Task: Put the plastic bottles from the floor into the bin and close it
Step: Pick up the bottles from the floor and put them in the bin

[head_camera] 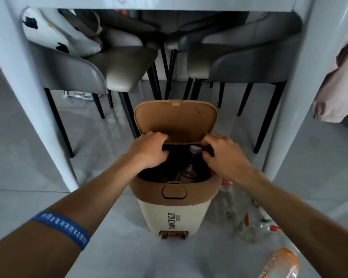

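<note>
A cream bin (174, 213) with a brown rim stands on the floor under the table, its brown lid (175, 119) tilted up and back. A dark bottle with a purple cap (195, 152) stands inside the black liner. My left hand (149, 150) grips the liner's black edge at the back left of the opening. My right hand (223, 155) pinches the same edge at the back right, next to the bottle's cap. Clear plastic bottles (251, 225) lie on the floor right of the bin, and an orange-labelled bottle (281, 263) lies nearer me.
White table legs (28, 93) stand on both sides of the bin. Two grey chairs (117, 71) with black legs sit behind it, one holding a white bag. A pale garment (338, 85) hangs at the right edge.
</note>
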### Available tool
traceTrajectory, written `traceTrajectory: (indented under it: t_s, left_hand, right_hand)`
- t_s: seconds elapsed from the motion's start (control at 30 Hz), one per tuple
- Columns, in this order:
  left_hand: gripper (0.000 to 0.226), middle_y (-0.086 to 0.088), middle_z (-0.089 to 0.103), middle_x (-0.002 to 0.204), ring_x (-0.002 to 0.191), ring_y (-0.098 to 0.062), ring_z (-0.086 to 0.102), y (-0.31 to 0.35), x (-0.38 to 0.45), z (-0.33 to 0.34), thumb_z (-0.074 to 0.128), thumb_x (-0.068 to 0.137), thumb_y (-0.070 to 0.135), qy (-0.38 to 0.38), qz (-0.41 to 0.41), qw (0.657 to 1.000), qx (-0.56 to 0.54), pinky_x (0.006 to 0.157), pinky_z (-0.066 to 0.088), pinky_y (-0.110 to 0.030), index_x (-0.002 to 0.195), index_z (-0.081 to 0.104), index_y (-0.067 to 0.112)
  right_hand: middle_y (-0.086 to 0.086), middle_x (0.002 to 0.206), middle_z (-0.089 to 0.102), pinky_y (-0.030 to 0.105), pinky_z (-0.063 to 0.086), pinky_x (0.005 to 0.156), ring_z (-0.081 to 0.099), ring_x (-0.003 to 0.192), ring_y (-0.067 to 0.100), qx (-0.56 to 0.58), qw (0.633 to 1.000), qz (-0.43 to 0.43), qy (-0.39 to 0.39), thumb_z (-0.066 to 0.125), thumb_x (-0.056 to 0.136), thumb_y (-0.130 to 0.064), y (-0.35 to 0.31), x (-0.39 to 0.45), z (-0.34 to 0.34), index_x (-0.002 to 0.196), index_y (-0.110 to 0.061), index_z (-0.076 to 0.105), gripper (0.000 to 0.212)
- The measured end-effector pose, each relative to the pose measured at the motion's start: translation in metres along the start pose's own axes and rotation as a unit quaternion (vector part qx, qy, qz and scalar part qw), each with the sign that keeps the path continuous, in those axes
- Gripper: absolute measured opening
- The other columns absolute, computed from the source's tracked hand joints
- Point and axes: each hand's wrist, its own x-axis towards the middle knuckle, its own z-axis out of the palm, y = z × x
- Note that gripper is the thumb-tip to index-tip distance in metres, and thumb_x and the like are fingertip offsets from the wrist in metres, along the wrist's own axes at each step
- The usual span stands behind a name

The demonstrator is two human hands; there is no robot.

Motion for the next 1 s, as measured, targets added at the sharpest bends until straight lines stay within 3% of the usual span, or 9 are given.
traceTrajectory:
  t_s: [0.1,0.23,0.33,0.43,0.53,0.67,0.8,0.9,1.0]
  left_hand:
    - [0.036,0.001,0.068,0.121,0.109,-0.025,0.063,0.041,0.0,-0.003,0.058,0.091,0.033,0.044,0.057,0.997,-0.029,0.091,0.053,-0.045,0.127,0.061,0.029]
    - [0.031,0.007,0.072,0.11,0.098,-0.017,0.068,0.113,-0.007,0.007,0.057,0.09,0.034,0.099,0.164,0.979,-0.072,0.081,0.056,-0.037,0.12,0.064,0.03]
    - [0.036,0.004,0.07,0.115,0.103,-0.02,0.065,0.162,-0.014,0.04,0.055,0.088,0.037,0.053,0.215,0.973,-0.062,0.082,0.055,-0.037,0.122,0.061,0.028]
    - [0.042,-0.005,0.067,0.125,0.113,-0.028,0.061,0.203,-0.012,0.091,0.062,0.085,0.03,-0.046,0.221,0.973,-0.048,0.089,0.052,-0.041,0.125,0.059,0.022]
    - [0.055,-0.009,0.061,0.131,0.121,-0.032,0.056,0.225,-0.004,0.139,0.067,0.079,0.028,-0.122,0.214,0.969,-0.016,0.098,0.047,-0.049,0.132,0.053,0.023]
    - [0.064,-0.009,0.059,0.13,0.12,-0.031,0.057,0.228,-0.001,0.177,0.069,0.078,0.02,-0.13,0.217,0.967,0.008,0.097,0.049,-0.047,0.138,0.047,0.024]
    - [0.041,-0.009,0.071,0.113,0.106,-0.032,0.066,0.221,0.0,0.189,0.073,0.075,0.014,-0.148,0.222,0.963,-0.028,0.087,0.055,-0.044,0.114,0.063,0.023]
    - [0.036,-0.012,0.071,0.11,0.102,-0.033,0.067,0.216,-0.003,0.187,0.073,0.076,0.013,-0.147,0.218,0.965,-0.002,0.08,0.055,-0.039,0.11,0.063,0.017]
    - [0.034,-0.013,0.07,0.107,0.096,-0.034,0.068,0.214,-0.013,0.168,0.074,0.076,0.029,-0.117,0.208,0.97,0.046,0.07,0.052,-0.036,0.104,0.062,0.014]
  right_hand:
    - [0.003,0.103,0.065,0.034,0.047,0.071,0.06,0.088,0.022,0.031,0.998,0.017,0.053,0.059,0.087,-0.019,0.028,-0.027,-0.01,0.1,-0.016,0.063,0.013]
    - [0.002,0.103,0.068,0.016,0.042,0.07,0.061,0.085,0.017,0.055,0.989,0.1,0.099,0.061,0.087,-0.013,0.069,-0.071,-0.017,0.099,-0.019,0.066,0.014]
    - [0.007,0.104,0.07,0.018,0.038,0.065,0.063,0.089,0.024,0.033,0.984,0.135,0.109,0.063,0.084,-0.01,0.097,-0.105,-0.018,0.098,-0.016,0.068,0.016]
    - [0.007,0.111,0.069,0.028,0.037,0.076,0.059,0.103,0.029,-0.017,0.978,0.178,0.104,0.065,0.084,-0.012,0.127,-0.131,-0.023,0.103,-0.016,0.067,0.02]
    - [0.006,0.127,0.061,0.039,0.044,0.089,0.052,0.116,0.031,-0.05,0.971,0.228,0.055,0.067,0.085,-0.018,0.154,-0.147,-0.026,0.117,-0.017,0.061,0.032]
    - [0.005,0.144,0.047,0.046,0.047,0.096,0.049,0.124,0.032,-0.055,0.962,0.269,-0.019,0.069,0.086,-0.025,0.177,-0.159,-0.021,0.133,-0.02,0.051,0.051]
    - [0.006,0.154,0.036,0.047,0.054,0.09,0.053,0.125,0.035,-0.049,0.948,0.298,-0.097,0.068,0.088,-0.036,0.195,-0.166,-0.006,0.144,-0.029,0.038,0.064]
    - [0.008,0.139,0.051,0.036,0.053,0.077,0.061,0.113,0.032,-0.02,0.941,0.312,-0.127,0.065,0.09,-0.032,0.205,-0.175,0.007,0.146,-0.032,0.033,0.064]
    - [0.009,0.12,0.058,0.032,0.048,0.068,0.063,0.095,0.028,0.007,0.939,0.325,-0.113,0.066,0.089,-0.03,0.208,-0.182,0.013,0.139,-0.029,0.041,0.056]
